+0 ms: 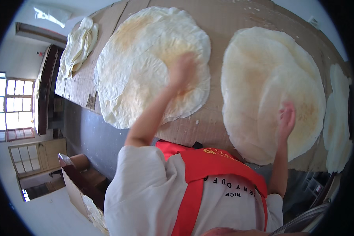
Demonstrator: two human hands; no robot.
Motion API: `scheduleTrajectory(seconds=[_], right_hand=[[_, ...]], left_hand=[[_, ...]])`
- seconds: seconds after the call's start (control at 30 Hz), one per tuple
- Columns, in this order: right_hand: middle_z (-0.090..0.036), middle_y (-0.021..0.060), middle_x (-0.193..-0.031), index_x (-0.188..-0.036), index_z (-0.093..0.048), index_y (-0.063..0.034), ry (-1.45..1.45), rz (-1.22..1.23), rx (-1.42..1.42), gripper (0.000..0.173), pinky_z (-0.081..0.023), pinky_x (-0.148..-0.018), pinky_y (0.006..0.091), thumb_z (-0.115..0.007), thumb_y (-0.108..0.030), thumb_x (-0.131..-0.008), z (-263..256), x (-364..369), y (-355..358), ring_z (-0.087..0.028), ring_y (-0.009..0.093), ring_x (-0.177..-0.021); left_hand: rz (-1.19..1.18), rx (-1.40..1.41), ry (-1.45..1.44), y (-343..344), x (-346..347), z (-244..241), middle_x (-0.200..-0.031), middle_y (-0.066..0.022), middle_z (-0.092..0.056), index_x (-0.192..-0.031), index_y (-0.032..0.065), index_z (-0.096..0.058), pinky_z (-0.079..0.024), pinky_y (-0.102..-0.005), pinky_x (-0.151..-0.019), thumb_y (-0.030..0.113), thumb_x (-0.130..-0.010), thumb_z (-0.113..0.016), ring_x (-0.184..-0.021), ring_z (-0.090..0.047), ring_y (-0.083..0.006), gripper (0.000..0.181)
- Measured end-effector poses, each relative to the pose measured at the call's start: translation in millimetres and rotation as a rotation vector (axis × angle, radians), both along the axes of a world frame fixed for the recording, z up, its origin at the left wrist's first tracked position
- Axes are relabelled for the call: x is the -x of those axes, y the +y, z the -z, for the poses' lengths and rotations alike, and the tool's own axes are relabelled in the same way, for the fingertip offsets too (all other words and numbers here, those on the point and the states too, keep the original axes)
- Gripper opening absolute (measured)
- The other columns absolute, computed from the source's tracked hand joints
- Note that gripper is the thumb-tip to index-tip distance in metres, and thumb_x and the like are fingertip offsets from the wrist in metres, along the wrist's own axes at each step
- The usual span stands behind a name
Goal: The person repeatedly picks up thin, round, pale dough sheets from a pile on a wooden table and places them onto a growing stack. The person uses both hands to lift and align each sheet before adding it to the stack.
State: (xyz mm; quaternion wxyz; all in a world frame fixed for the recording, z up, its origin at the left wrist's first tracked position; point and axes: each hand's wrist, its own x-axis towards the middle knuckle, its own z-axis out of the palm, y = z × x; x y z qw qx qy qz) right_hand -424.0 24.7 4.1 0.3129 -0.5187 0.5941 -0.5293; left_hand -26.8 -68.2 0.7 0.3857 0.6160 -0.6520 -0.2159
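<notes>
A stack of large round thin flatbreads [141, 62], pale with browned patches, lies on a cardboard-covered table [194, 128]. My left hand [184, 70], blurred, is over the right part of this stack; its fingers cannot be made out. To the right lies another pile of large oval flatbreads [253, 76] with faint brown spots. Over its lower right part is my right hand [287, 115], fingers loosely bent, with nothing seen in it. Whether either hand touches the bread is not plain.
Folded flatbreads [79, 47] lie at the table's far left corner, more sheets [336, 121] at its right end. Crumbs dot the cardboard. Left of the table are grey floor [91, 126], a brown roll [79, 162] and a dark red-brown piece of furniture [45, 97] below a window [14, 100].
</notes>
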Motion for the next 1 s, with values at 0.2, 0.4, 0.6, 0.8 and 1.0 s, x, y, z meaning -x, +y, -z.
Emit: scheduleTrajectory(seconds=[0.2, 0.4, 0.6, 0.8, 1.0], right_hand=[[-0.057, 0.0019, -0.081, -0.107, -0.051, -0.0052, -0.291, -0.635, -0.446, 0.023, -0.035, -0.047, 0.0170, -0.042, -0.017, -0.088, -1, -200, 12, -0.040, 0.004, -0.053], [-0.058, 0.0031, -0.082, -0.106, -0.051, -0.0042, -0.455, -0.885, -0.596, 0.023, -0.035, -0.049, 0.0163, -0.045, -0.015, -0.087, -4, -371, 10, -0.041, 0.004, -0.054], [-0.058, 0.0041, -0.081, -0.106, -0.051, -0.0032, -0.484, -0.872, -0.612, 0.023, -0.033, -0.048, 0.0156, -0.045, -0.015, -0.087, -4, -426, 4, -0.039, 0.003, -0.053], [-0.057, 0.0052, -0.086, -0.106, -0.050, -0.0020, -0.419, -0.835, -0.698, 0.025, -0.037, -0.055, 0.0167, -0.046, -0.016, -0.086, 4, -461, -9, -0.046, 0.005, -0.064], [-0.051, 0.0111, -0.104, -0.114, -0.042, 0.0034, -0.589, -0.618, -0.561, 0.037, -0.040, -0.082, 0.0255, -0.049, -0.016, -0.084, 25, -523, -34, -0.050, 0.014, -0.097]], left_hand=[[-0.808, -0.050, 0.130, -2, -306, 38, -0.089, -0.0127, -0.060, -0.104, -0.0016, -0.054, -0.042, -0.0303, -0.076, 0.023, -0.073, -0.061, -0.084, -0.056, -0.0219, 0.041], [-1.039, -0.233, 0.880, -72, -376, 25, -0.085, -0.0110, -0.054, -0.093, -0.0040, -0.054, -0.046, -0.0297, -0.049, 0.014, -0.069, -0.068, -0.063, -0.053, -0.0186, 0.034], [-0.916, -0.500, 0.877, -111, -425, 38, -0.074, -0.0085, -0.052, -0.082, 0.0000, -0.055, -0.040, -0.0271, -0.039, 0.011, -0.068, -0.068, -0.052, -0.048, -0.0161, 0.022], [-0.568, -0.287, 0.884, -164, -443, 18, -0.084, -0.0087, -0.056, -0.089, -0.0015, -0.056, -0.046, -0.0296, -0.056, 0.018, -0.071, -0.065, -0.071, -0.055, -0.0176, 0.028], [-0.336, 0.016, 0.855, -91, -423, -131, -0.087, -0.0071, -0.058, -0.092, -0.0040, -0.054, -0.045, -0.0263, -0.065, 0.010, -0.075, -0.059, -0.072, -0.056, -0.0169, 0.023]])
